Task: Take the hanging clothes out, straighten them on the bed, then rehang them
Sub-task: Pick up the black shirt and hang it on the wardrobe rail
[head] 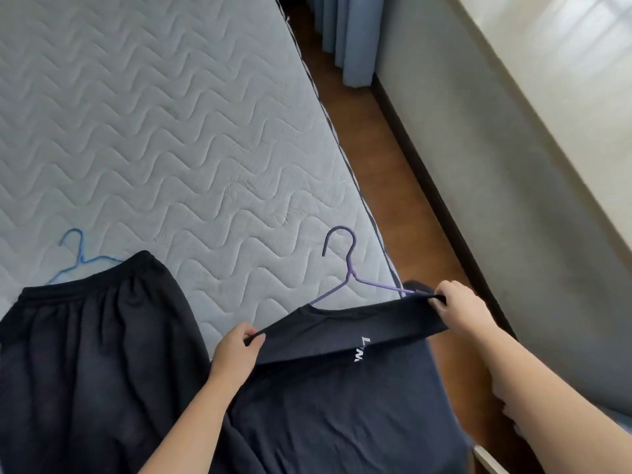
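Observation:
A dark navy T-shirt (342, 415) with white lettering lies at the near right corner of the quilted mattress (171, 131). A purple hanger (349, 268) sticks out of its neck. My left hand (236, 350) pinches the shirt's left shoulder edge. My right hand (458, 307) pinches the right shoulder edge, and the fabric is pulled taut between them. To the left lies a dark garment with a gathered elastic waistband (89, 354), spread flat. A blue hanger (80, 256) lies on the mattress just beyond its waistband, partly hidden under it.
The mattress edge runs diagonally down to the right. Beyond it is a strip of brown wooden floor (393, 172), then a pale wall (513, 148) with a dark skirting. Blue curtains (345, 32) hang at the top.

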The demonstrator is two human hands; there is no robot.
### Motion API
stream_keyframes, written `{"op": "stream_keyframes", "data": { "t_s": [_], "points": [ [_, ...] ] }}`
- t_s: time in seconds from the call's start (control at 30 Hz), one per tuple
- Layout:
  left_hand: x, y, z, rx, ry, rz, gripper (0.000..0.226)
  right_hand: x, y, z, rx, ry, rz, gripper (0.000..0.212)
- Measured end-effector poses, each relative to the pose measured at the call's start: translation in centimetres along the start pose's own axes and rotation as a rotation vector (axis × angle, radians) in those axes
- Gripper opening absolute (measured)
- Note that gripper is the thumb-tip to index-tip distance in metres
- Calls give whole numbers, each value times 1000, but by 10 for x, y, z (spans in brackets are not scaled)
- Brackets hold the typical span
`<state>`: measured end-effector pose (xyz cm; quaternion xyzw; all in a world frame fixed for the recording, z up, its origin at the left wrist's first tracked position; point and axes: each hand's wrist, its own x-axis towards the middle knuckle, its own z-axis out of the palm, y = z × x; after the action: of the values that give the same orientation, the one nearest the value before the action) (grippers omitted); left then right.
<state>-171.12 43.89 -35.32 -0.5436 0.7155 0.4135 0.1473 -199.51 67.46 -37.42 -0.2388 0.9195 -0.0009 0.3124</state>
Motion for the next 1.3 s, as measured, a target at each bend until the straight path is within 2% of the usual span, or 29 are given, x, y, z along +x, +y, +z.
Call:
{"op": "stream_keyframes", "data": {
  "t_s": [0.1,0.23,0.37,0.57,0.7,0.83,0.93,1.1,1.3],
  "points": [
    [-48,9,18,-17,-53,9,5,-54,43,-3,57,22,61,20],
    [-112,18,39,66,-69,68,22,-132,87,4,111,89,139,21],
    [-157,30,46,147,-129,142,12,-194,119,5,155,179,219,21],
    [-185,78,44,231,-116,349,14,-247,154,-34,197,363,273,23],
    [-207,127,29,196,8,513,20,-265,164,-85,177,553,258,22],
    [-233,163,-15,164,196,675,19,-284,156,-157,247,786,105,17],
    [-250,174,-53,89,344,728,16,-296,130,-213,316,842,-9,19],
    [-272,162,-106,-84,547,657,14,-302,71,-274,389,914,-205,22],
    [-304,110,-148,-167,782,517,14,-286,-5,-288,375,817,-399,24]
  ]
}}
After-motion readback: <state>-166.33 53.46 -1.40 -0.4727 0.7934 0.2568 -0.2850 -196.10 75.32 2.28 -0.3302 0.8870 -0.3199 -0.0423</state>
